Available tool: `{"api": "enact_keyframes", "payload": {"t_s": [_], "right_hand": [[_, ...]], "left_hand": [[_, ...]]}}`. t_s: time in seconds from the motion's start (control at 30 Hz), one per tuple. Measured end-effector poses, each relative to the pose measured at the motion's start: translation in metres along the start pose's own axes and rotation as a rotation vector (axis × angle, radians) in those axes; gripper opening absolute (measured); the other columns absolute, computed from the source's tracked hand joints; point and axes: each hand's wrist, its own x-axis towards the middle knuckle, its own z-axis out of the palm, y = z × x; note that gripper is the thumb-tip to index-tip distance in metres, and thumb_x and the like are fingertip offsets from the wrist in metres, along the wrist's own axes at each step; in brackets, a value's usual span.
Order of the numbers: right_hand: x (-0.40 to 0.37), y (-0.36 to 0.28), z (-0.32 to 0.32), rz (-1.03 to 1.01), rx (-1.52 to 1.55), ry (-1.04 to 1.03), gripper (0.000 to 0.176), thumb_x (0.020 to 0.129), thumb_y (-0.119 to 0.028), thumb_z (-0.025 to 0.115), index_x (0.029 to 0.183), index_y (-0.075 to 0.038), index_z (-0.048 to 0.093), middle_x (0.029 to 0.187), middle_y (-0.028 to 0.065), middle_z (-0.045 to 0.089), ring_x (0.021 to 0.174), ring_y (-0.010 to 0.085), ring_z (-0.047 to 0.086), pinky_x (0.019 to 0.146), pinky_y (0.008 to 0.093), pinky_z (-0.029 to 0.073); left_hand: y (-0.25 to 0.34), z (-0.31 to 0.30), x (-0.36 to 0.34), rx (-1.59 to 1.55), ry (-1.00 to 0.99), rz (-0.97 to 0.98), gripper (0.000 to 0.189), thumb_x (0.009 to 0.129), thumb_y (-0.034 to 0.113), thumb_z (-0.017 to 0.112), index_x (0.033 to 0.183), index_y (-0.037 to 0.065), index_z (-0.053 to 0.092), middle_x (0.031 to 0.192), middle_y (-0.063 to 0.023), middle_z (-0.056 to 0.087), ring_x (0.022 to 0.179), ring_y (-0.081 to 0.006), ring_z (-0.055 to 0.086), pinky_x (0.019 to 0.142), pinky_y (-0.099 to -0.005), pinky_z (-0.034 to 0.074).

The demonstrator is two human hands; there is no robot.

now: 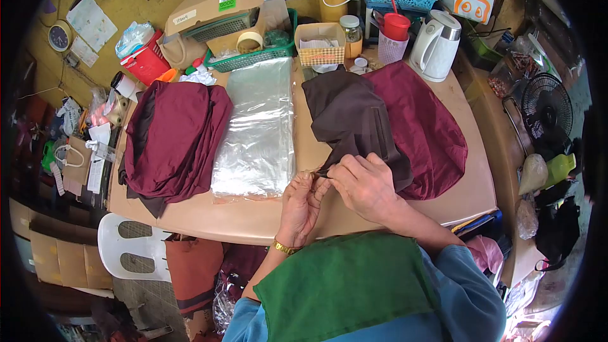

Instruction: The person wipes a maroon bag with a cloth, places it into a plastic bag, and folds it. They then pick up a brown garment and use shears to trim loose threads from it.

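Observation:
My left hand [302, 206] and my right hand [367, 187] meet near the table's front edge, fingers pinched on the lower left edge of a dark brown cloth piece [345, 111]. The fabric looks like part of a garment, with a straight slit or seam on its right side. It lies partly over a maroon cloth [427, 130] on the right. Left of my hands lies a stack of clear plastic bags [256, 130]. Farther left is a heap of folded maroon cloth [177, 139] with dark parts. Whatever sits right between my fingertips is too small to make out.
Along the table's back stand a green basket [253, 60] with a cardboard box [218, 9], a small checkered basket [320, 44], a glass jar [349, 28] and a white electric kettle [436, 44]. A white plastic chair [136, 250] is at the lower left, a black fan [547, 104] at right.

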Motion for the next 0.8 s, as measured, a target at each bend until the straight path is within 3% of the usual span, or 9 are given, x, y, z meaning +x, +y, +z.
{"api": "enact_keyframes", "payload": {"t_s": [0.1,0.17,0.3,0.37,0.4,0.47,0.57,0.67,0.8], "right_hand": [[0.002,-0.001,0.004,-0.014,-0.021,-0.012,0.018,0.075,-0.011,0.076,0.086,-0.010,0.062,0.079,0.0016,0.054,0.065,0.0167,0.057,0.061,0.0335,0.038],[0.002,-0.002,0.006,-0.035,-0.005,0.028,0.014,0.074,-0.010,0.067,0.084,-0.010,0.058,0.077,0.0032,0.049,0.063,0.0169,0.054,0.060,0.0330,0.036],[0.001,-0.003,0.003,0.011,0.068,-0.030,0.018,0.071,-0.005,0.070,0.083,-0.009,0.058,0.079,0.0040,0.052,0.065,0.0207,0.056,0.063,0.0328,0.041],[-0.004,0.004,0.011,0.225,0.396,0.031,0.026,0.076,0.002,0.074,0.093,-0.006,0.057,0.083,0.0027,0.057,0.069,0.0181,0.059,0.072,0.0290,0.047],[-0.007,0.007,0.018,0.226,0.396,0.031,0.026,0.076,0.002,0.074,0.093,-0.006,0.057,0.083,0.0027,0.057,0.069,0.0181,0.059,0.072,0.0290,0.047],[-0.017,0.015,0.040,0.706,1.068,0.241,0.032,0.083,0.004,0.073,0.106,-0.005,0.052,0.087,0.0011,0.057,0.075,0.0119,0.059,0.078,0.0250,0.047],[-0.050,0.045,0.085,0.653,0.902,0.333,0.033,0.090,0.000,0.070,0.114,-0.004,0.048,0.088,0.0001,0.055,0.079,0.0068,0.053,0.077,0.0231,0.046],[-0.069,0.070,0.096,0.761,0.911,0.265,0.027,0.090,0.000,0.069,0.109,-0.004,0.051,0.086,-0.0005,0.055,0.077,0.0064,0.052,0.073,0.0230,0.044],[-0.071,0.086,0.094,0.820,0.830,0.237,0.024,0.091,-0.005,0.071,0.107,-0.003,0.053,0.083,-0.0016,0.053,0.075,0.0060,0.049,0.070,0.0225,0.042]], "left_hand": [[0.001,0.005,-0.001,0.046,0.009,0.006,0.019,0.103,0.017,0.058,0.105,-0.001,0.062,0.109,-0.0129,0.069,0.103,-0.0209,0.069,0.095,-0.0360,0.058],[0.000,0.005,-0.002,0.061,0.014,0.013,0.019,0.103,0.018,0.058,0.105,-0.001,0.062,0.109,-0.0130,0.069,0.103,-0.0209,0.069,0.096,-0.0357,0.058],[-0.003,-0.003,-0.004,0.025,-0.004,0.025,0.018,0.103,0.017,0.058,0.104,-0.001,0.061,0.110,-0.0132,0.069,0.103,-0.0216,0.069,0.096,-0.0350,0.058],[0.000,0.002,-0.005,0.003,-0.014,0.022,0.017,0.103,0.016,0.058,0.104,-0.001,0.060,0.111,-0.0132,0.069,0.103,-0.0218,0.069,0.096,-0.0346,0.058],[0.006,0.014,-0.007,0.038,0.037,0.021,0.015,0.103,0.014,0.059,0.105,0.000,0.060,0.111,-0.0123,0.068,0.104,-0.0214,0.069,0.095,-0.0329,0.059],[0.007,0.018,-0.007,0.070,0.090,0.023,0.012,0.102,0.011,0.059,0.106,0.000,0.060,0.111,-0.0114,0.068,0.105,-0.0210,0.069,0.095,-0.0312,0.059],[0.000,0.001,-0.004,0.264,0.139,0.030,0.013,0.101,0.007,0.060,0.109,-0.003,0.061,0.111,-0.0133,0.068,0.108,-0.0246,0.070,0.093,-0.0303,0.060],[-0.002,-0.014,-0.002,0.197,0.221,-0.055,0.011,0.099,0.004,0.061,0.106,-0.004,0.065,0.107,-0.0136,0.070,0.108,-0.0281,0.070,0.093,-0.0297,0.061],[0.000,-0.022,-0.003,-0.049,0.114,-0.106,0.011,0.099,0.002,0.059,0.101,-0.007,0.064,0.108,-0.0158,0.069,0.121,-0.0380,0.062,0.100,-0.0370,0.059]]}}
